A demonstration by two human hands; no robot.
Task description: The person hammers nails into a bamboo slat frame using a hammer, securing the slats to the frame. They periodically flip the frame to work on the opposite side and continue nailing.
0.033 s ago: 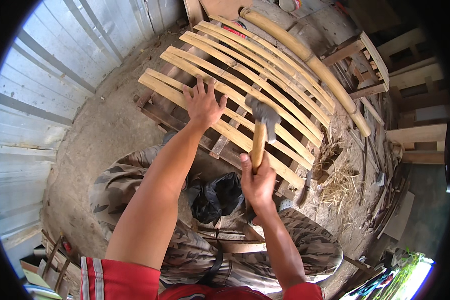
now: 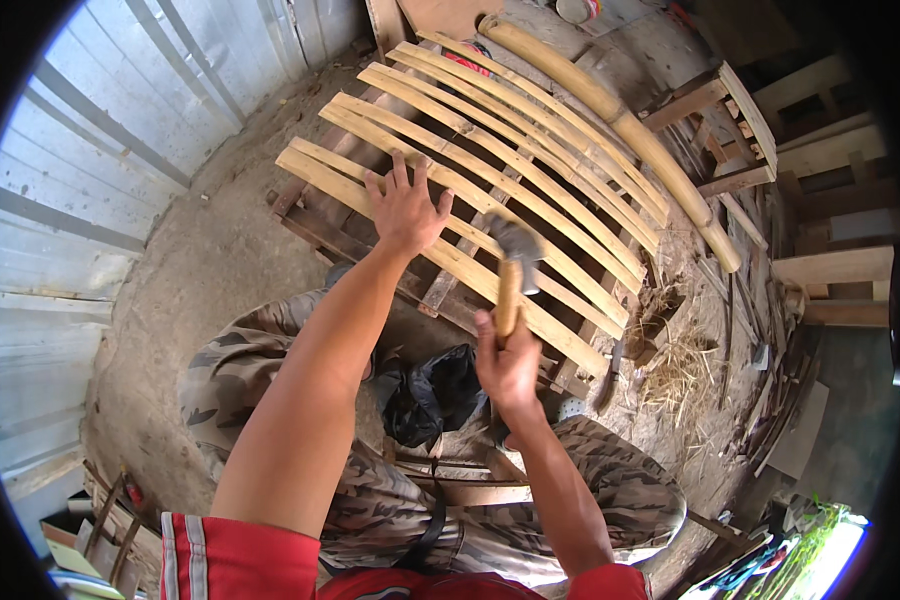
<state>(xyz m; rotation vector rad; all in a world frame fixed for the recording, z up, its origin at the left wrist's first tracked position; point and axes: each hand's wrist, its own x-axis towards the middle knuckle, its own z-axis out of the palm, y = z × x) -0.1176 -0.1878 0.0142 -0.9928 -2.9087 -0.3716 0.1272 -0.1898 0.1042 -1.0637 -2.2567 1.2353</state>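
Split bamboo slats lie in spaced rows across a dark wooden frame in front of me. My left hand rests on the nearer slats with its fingers spread, holding nothing. My right hand is wrapped round the wooden handle of a hammer. The hammer's dark metal head is slightly blurred and hangs over the nearer slats, to the right of my left hand. Whether it touches them I cannot tell.
A thick bamboo pole lies beyond the slats. A curved blade sits by their right end, near straw. Between my knees is a black plastic bag. Corrugated metal sheeting stands on the left, wooden crates on the right.
The hammer and my right hand have shifted slightly left and nearer to me, and the hammer head looks lower. My left hand and the slats stay put.
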